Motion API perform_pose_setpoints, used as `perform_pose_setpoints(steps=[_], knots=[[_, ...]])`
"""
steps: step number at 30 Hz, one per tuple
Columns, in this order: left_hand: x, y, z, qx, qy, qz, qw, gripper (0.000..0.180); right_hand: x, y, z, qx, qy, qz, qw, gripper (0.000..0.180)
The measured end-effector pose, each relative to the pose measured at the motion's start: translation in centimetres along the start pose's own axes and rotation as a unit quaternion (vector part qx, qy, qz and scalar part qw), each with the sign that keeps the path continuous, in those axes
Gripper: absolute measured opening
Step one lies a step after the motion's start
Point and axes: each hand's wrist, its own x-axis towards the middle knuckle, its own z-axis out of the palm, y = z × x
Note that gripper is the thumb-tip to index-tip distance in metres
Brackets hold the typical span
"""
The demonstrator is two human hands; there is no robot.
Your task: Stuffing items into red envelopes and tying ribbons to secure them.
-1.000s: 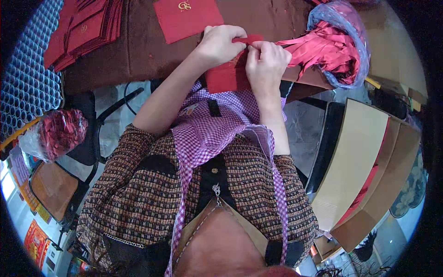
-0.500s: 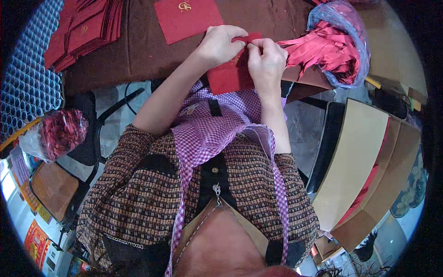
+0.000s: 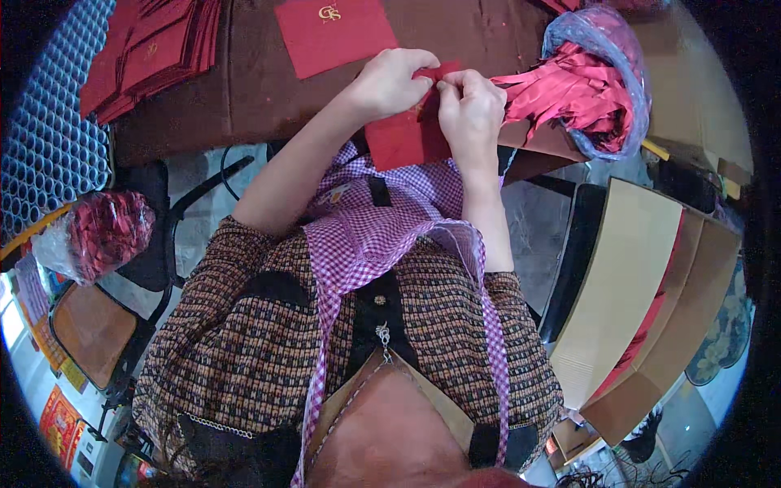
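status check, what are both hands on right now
Left hand and right hand both pinching the top edge of a red envelope at the table edge. Bag of red strips close beside the right hand. Nothing in between.

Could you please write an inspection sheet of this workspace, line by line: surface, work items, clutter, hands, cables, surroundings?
Surface: brown table, mostly covered at its left and right ends.
Work items: red folded paper piece, held at the table's near edge; one flat red envelope with a gold mark lies beyond it.
Clutter: stack of red envelopes at left; clear bag of red strips at right.
Hands: left hand and right hand both pinch the paper's top edge, fingertips close together.
Cables: dark cable on the floor below the table.
Surroundings: open cardboard boxes at right; another bag of red pieces on a chair at left.
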Motion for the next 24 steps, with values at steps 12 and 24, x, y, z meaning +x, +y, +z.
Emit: perform_pose_setpoints(steps=[12,24], knots=[[-0.3,1.2,-1.1,0.049,-0.007,0.044,0.998,0.031,0.3,0.1,-1.0,0.097,-0.04,0.134,0.985,0.013],[-0.4,0.2,-2.0,-0.154,-0.097,-0.061,0.981,0.024,0.2,-0.5,-2.4,0.046,-0.042,0.1,0.993,0.012]])
